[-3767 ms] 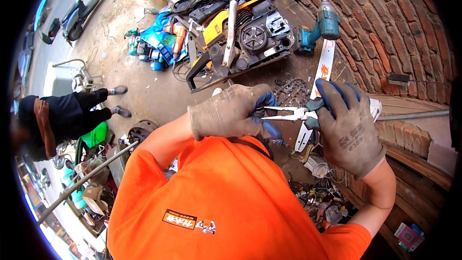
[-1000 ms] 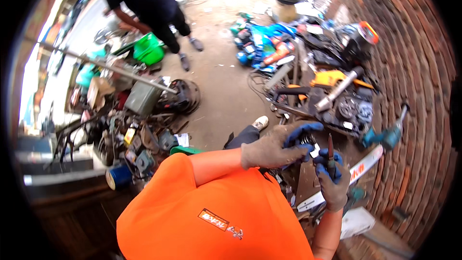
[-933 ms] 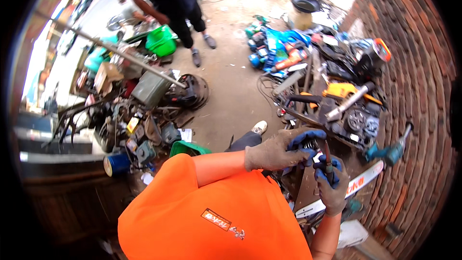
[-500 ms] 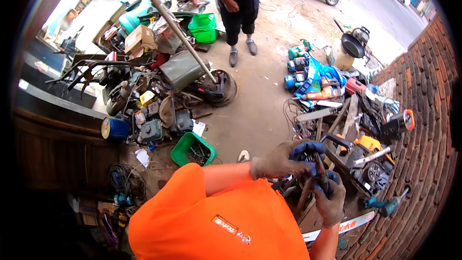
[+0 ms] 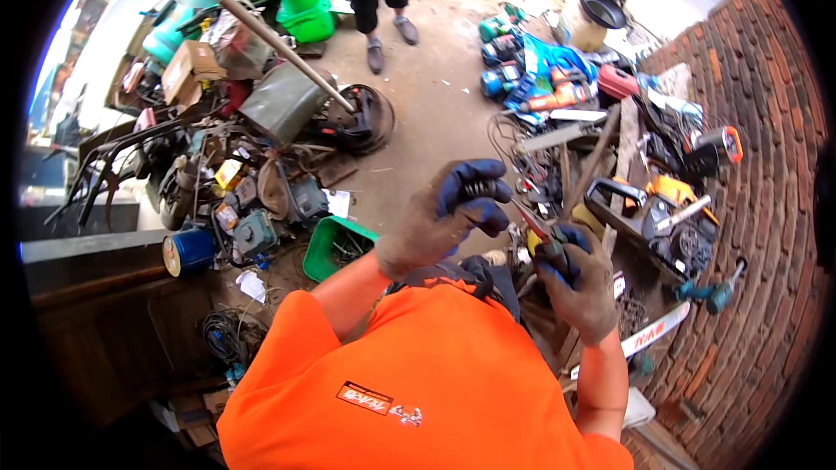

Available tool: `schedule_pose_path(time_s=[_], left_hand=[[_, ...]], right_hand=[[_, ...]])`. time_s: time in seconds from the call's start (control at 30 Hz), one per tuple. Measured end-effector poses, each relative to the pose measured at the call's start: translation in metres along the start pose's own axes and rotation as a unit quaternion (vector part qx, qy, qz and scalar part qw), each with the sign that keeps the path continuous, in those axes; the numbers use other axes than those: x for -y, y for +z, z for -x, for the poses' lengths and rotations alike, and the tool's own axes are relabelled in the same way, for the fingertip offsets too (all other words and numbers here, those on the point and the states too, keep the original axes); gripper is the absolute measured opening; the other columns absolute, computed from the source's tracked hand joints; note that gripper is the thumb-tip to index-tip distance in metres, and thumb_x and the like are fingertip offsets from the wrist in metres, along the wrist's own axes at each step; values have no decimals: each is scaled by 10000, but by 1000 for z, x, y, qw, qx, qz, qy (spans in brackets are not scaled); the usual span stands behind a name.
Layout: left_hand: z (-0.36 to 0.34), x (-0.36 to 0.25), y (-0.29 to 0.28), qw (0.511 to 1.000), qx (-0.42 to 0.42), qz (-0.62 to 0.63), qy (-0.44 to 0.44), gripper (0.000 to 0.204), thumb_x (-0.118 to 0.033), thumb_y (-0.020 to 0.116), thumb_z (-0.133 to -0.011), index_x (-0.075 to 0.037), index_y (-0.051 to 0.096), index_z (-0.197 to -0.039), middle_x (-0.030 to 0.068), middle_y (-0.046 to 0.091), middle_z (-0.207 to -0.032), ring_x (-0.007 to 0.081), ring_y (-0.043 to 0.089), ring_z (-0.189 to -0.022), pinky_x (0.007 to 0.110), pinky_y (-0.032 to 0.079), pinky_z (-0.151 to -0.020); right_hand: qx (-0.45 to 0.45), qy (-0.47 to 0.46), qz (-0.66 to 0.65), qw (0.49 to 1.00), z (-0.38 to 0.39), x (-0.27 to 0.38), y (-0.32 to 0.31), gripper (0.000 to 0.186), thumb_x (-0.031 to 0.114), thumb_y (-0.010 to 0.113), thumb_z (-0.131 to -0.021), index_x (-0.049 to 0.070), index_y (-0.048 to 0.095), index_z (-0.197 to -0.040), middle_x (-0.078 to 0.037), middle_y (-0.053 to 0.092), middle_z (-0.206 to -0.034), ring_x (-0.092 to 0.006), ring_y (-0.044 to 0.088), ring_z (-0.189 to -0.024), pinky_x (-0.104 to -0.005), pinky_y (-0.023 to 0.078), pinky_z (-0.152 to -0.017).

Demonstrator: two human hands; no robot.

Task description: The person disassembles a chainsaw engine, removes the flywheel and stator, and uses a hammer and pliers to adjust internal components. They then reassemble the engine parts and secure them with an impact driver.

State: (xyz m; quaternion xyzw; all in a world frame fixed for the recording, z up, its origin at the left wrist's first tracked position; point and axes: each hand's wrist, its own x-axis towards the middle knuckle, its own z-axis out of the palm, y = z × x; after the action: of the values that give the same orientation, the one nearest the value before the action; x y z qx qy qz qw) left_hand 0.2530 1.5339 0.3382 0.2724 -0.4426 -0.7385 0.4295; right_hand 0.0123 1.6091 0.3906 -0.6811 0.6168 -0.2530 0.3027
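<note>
My left hand (image 5: pixel 422 231), in a grey-brown glove with blue fingers, is raised in front of my chest. Its curled fingers close on a small dark coil spring (image 5: pixel 475 191), partly hidden by the glove. To its right, my gloved right hand (image 5: pixel 585 294) grips a hand tool (image 5: pixel 536 224) with a reddish, pointed front part and a dark handle; its exact kind is unclear. The tool's tip points up and left toward the left hand, with a gap between it and the spring.
A green bin (image 5: pixel 324 248) holding metal bits stands left of my hands. Salvaged machine parts (image 5: pixel 261 200) heap up beyond it. Power tools (image 5: pixel 557 91) and a black machine housing (image 5: pixel 623 209) lie along the brick wall (image 5: pixel 758 122). A person (image 5: pixel 379 0) stands ahead.
My hands have come apart: the left, with the spring, moved left and away from me, while the right stays lower with the tool. The view has tilted down and shifted right.
</note>
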Motion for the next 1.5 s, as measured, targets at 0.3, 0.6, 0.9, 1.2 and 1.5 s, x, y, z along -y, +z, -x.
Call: schedule_pose_path(time_s=[0.3,0.6,0.9,1.2,1.5], left_hand=[[9,-7,14,993,103,50,-24,454,-63,582,-1034,19,412,-1447,46,545,-889,78,501,-652,252,431,-566],[9,8,32,984,174,-32,-2,507,-214,646,-1027,57,440,-1403,33,563,-876,68,522,-679,251,458,-627],[-2,18,50,954,231,-183,52,471,-253,616,-1041,97,489,-1330,127,638,-994,171,661,-804,320,533,-709],[-20,19,55,916,274,-267,122,452,-279,645,-1022,78,534,-1276,167,664,-1028,239,699,-801,342,549,-692],[-31,13,59,889,301,-326,114,373,-178,657,-989,32,544,-1276,163,677,-950,315,717,-775,398,557,-687]], right_hand=[[5,-35,64,997,12,7,-11,264,116,780,-733,39,710,-976,-179,648,-1219,-394,614,-1101,-474,498,-947],[-22,-72,186,980,41,11,-39,308,74,777,-643,19,682,-930,-169,649,-1226,-385,615,-1073,-474,496,-918],[-14,-37,269,962,68,14,-63,275,130,800,-709,20,678,-930,-150,626,-1272,-363,596,-1103,-492,460,-954],[0,-19,301,954,70,22,-84,281,119,799,-709,16,678,-940,-129,625,-1245,-348,592,-1068,-475,472,-918],[73,-11,352,933,70,26,-91,276,79,775,-704,-19,656,-933,-148,600,-1243,-366,572,-1077,-488,467,-924]])
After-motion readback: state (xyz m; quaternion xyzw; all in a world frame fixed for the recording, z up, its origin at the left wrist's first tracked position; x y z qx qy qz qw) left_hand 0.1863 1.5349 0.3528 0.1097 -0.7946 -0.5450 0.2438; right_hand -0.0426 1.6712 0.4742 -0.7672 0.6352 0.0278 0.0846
